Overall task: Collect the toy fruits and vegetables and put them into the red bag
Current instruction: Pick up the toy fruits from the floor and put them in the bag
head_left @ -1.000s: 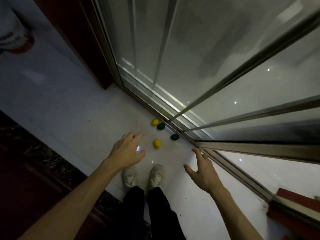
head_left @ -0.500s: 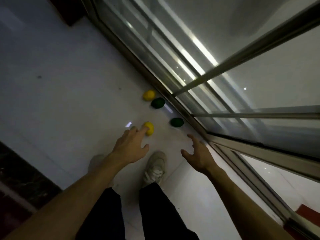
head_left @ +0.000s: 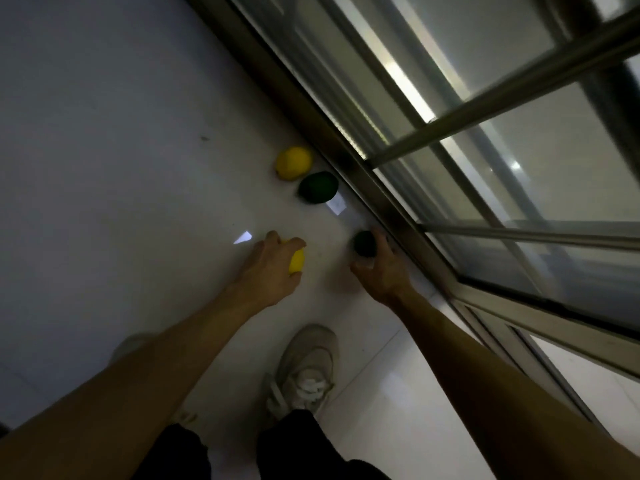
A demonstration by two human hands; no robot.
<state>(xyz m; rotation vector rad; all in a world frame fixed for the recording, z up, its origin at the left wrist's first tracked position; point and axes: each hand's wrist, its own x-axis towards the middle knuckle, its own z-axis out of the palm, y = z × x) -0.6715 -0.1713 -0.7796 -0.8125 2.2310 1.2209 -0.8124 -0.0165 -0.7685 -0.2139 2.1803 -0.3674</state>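
Two toy lemons and two dark green toy fruits lie on the pale floor by a sliding glass door. My left hand [head_left: 273, 268] is closed around the near yellow lemon [head_left: 297, 261], fingers curled over its top. My right hand [head_left: 381, 268] wraps the near dark green fruit [head_left: 363, 243], close to the door track. Farther off, a second yellow lemon [head_left: 293, 163] and a second dark green fruit [head_left: 318, 187] lie touching each other, free of both hands. The red bag is not in view.
The metal track and frame of the sliding glass door [head_left: 381, 188] run diagonally just right of the fruits. My pale shoe [head_left: 304, 368] stands behind the hands. Pale tiled floor [head_left: 121, 168] spreads to the left.
I have bent lower, and both hands have come down to the floor. The left hand has closed on the near lemon and the right hand on the near green fruit.
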